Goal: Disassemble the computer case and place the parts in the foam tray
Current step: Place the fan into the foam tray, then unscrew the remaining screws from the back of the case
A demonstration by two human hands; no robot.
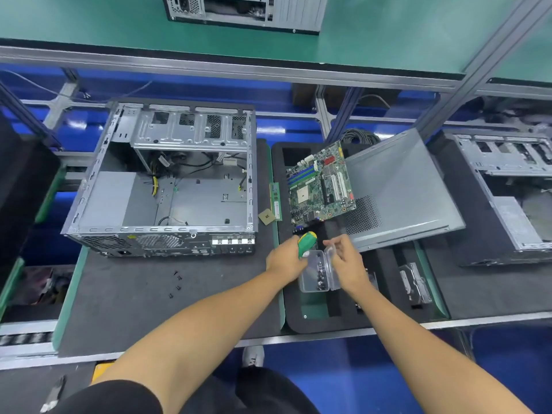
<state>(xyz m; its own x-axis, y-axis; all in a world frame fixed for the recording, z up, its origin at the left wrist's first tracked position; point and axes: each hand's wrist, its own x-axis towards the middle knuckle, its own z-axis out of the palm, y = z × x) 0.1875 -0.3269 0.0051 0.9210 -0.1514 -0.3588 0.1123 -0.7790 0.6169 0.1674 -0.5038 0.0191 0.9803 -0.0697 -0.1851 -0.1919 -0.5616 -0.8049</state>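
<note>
case mostly stripped, screws going into the little box now

the computer case (161, 186) is sitting gutted on the mat, cables still inside; motherboard (321, 183) and side panel (400, 186) are lying over the foam tray (316, 322). left hand (283, 259) is gripping the green screwdriver (306, 242), right hand (348, 262) is pinching the lid of the clear screw box (316, 274), screws inside; loose screws (176, 283) are waiting on the mat
</note>
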